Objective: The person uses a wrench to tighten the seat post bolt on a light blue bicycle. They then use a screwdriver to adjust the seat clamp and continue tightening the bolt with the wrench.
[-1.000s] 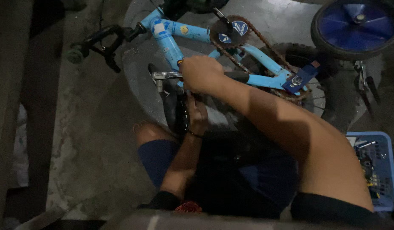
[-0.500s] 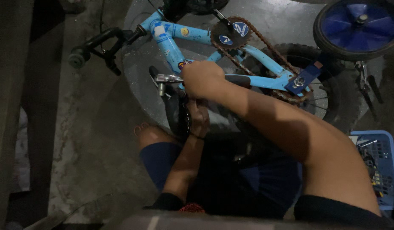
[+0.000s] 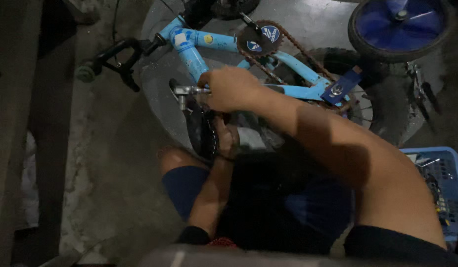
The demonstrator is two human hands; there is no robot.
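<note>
A small light-blue bicycle (image 3: 215, 40) lies on its side on the concrete floor, with its chainring (image 3: 256, 39) and rusty chain facing up. My right hand (image 3: 230, 89) is closed around the handle of a metal wrench (image 3: 186, 90), whose head sits at the seat clamp by the frame. Just below it, my left hand (image 3: 228, 135) grips the black saddle (image 3: 201, 129), partly hidden under my right forearm.
A blue training wheel (image 3: 394, 23) lies at the top right beside the rear tyre (image 3: 373, 101). Black handlebars (image 3: 111, 58) stick out to the left. A blue plastic crate (image 3: 439, 183) of small tools stands at my right. A dark ledge runs down the left edge.
The view has shifted a little, so the bicycle sits slightly further left. Both hands keep their hold, the right on the wrench and the left on the saddle.
</note>
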